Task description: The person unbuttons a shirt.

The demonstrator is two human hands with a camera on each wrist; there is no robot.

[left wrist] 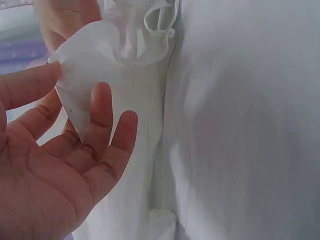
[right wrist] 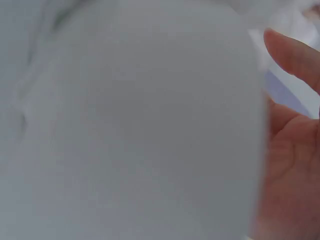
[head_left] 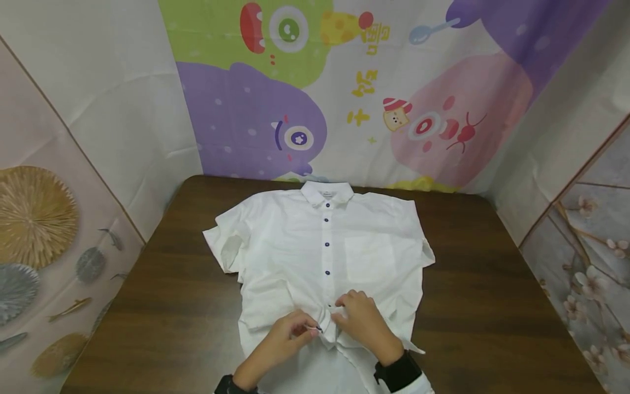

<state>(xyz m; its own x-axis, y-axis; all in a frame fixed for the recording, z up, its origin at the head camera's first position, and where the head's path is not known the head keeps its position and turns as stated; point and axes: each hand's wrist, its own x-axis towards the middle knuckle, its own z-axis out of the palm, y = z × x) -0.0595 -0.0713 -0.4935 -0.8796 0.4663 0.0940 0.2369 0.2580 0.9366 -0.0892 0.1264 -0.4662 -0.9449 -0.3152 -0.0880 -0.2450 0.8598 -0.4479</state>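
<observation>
A white short-sleeved shirt (head_left: 290, 235) lies front up on the table, its collar toward the far edge. Dark buttons run down its front. My left hand (head_left: 290, 334) pinches the shirt's front edge beside a dark button (head_left: 319, 329). In the left wrist view the left hand (left wrist: 65, 155) has thumb and index finger on a white flap (left wrist: 92, 55), other fingers loosely bent. My right hand (head_left: 364, 323) holds the front strip just right of it, fingers bent over a fold. Blurred white cloth (right wrist: 140, 120) hides most right-hand fingers in the right wrist view; the thumb (right wrist: 295, 57) shows.
The dark wooden table (head_left: 472, 306) extends on both sides of the shirt. A cartoon-printed cloth (head_left: 354, 153) hangs behind the far edge. Patterned hangings (head_left: 118, 109) stand at the sides. Both wrists wear black bands (head_left: 398, 372).
</observation>
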